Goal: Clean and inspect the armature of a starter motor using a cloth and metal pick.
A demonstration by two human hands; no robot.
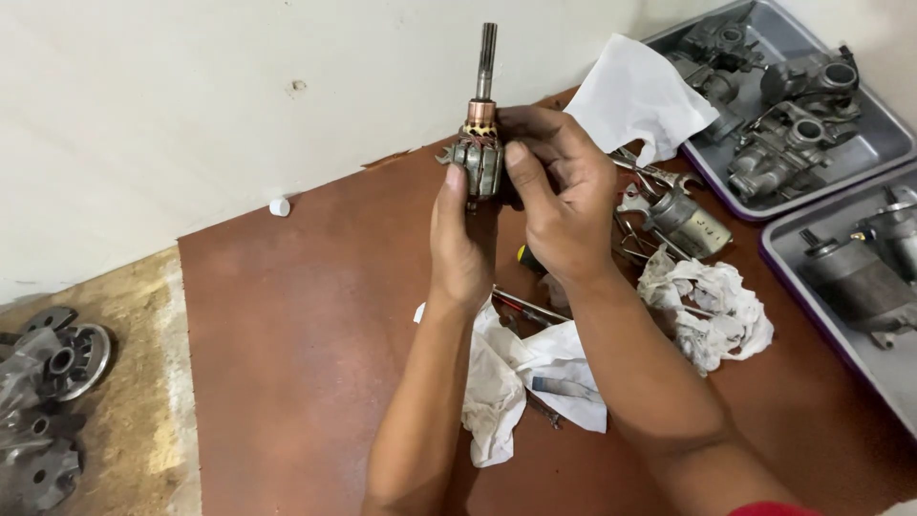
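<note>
Landmark: brown mat (306,325).

Nearest edge of mat: loose white cloths (521,377) under the forearms, a thin metal tool (523,306) partly buried in them, another tool with a yellow-black handle (525,256) just beyond. Crumpled white rag (712,311) to the right, still on the mat.

Above mid-mat, lifted clear of it: motor armature (480,153), held upright, steel shaft pointing away toward the wall, copper commutator band just under the shaft, laminated core below. Left hand (460,244) closed round the lower core from beneath, fingers wrapped, thumb up along the side. Right hand (559,196) pinching the core from the right, thumb pressed on the laminations, fingers curled behind. Both hands clamped on the same part, neither spread.

Progress, as judged: armature already out of its housing and bare, so strip-down appears done; inspection or cleaning of core and commutator looks in hand. Surface grime on laminations visible, commutator copper fairly bright. Refit not begun, by the look of it; nothing mated to the shaft.

Right of mat centre: small cylindrical motor body (690,222) lying on its side among wire clips and spanners (642,170). White sheet (638,96) draped over the far right corner.

Off the mat, far right: two grey trays (864,153) with carburettor-like castings and a starter-type unit. Far left of mat, on bare floor: dark round metal parts (57,358). Small white cap (279,206) at the far edge by the wall.
</note>
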